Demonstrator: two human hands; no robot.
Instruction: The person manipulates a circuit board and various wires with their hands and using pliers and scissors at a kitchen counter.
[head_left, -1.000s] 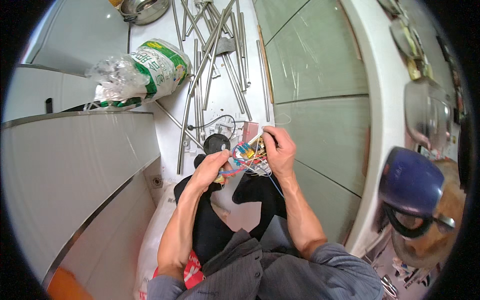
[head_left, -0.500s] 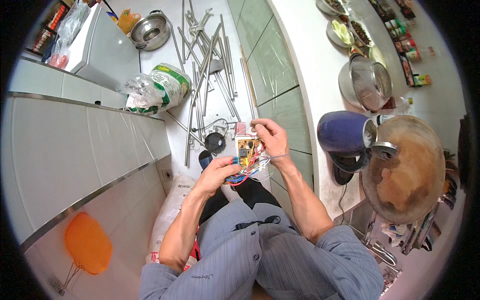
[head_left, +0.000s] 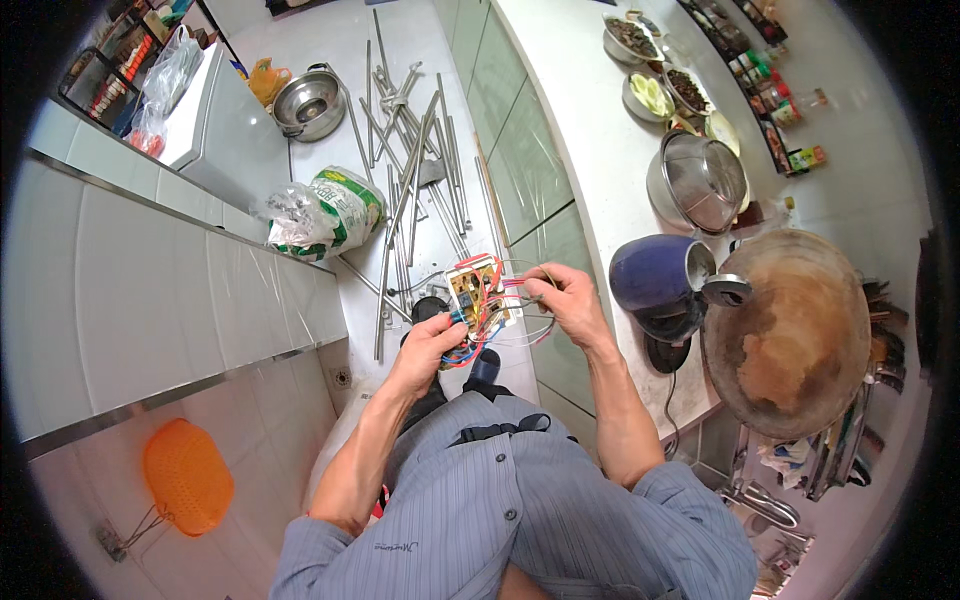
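Note:
A small circuit board with red, blue and white wires hangs in front of my chest. My left hand grips its lower edge, where the blue and red wires bunch. My right hand pinches a bundle of thin wires coming off the board's right side. Both hands are over the floor, above my dark shoes.
Several long metal rods lie scattered on the white floor beside a green-and-white sack and a steel pot. To my right, the counter holds a blue kettle, a wok, a strainer and bowls. An orange colander hangs lower left.
The view has swung right and tilted up, bringing the counter, kettle and wok into sight. Both hands stay on the board and its wires, the right hand now further right along the wires.

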